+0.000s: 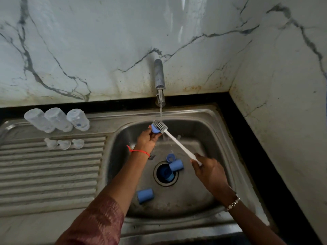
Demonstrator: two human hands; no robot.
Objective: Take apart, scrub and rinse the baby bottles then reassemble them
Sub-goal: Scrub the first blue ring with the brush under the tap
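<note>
a blue bottle ring [155, 129] is held up in the left hand [147, 138], and the fingers are curled round it. it is kept over the sink bowl [203, 131], just under the water [161, 106] that runs down from the tap [159, 76]. a bottle brush [177, 142] is held against it, and its grey head [160, 125] is pressed on the ring in the water. the end of the long white handle is gripped by the right hand [208, 172], with the fingers closed round it.

three clear baby bottles [39, 120] [58, 119] [77, 119] are stood in a row at the back of the draining board [53, 174], to the left of the bowl. three clear teats [50, 143] [64, 144] [78, 143] are set in a row just in front of them.

more blue parts are seen down in the bowl. one blue cap [145, 195] is laid on its side near the front. a second blue cap [176, 165] is laid at the edge of the drain hole [155, 181], and a second blue ring [170, 157] is found just behind it. one more blue part [165, 173] is sat in the drain hole, but which part it is cannot be told.

a red thread [139, 151] is tied round the left wrist. a bead bracelet [233, 203] is worn on the right wrist. the left arm is covered by a dark red sleeve [99, 221]. a white marble wall [88, 50] with grey lines is seen behind the sink.
</note>
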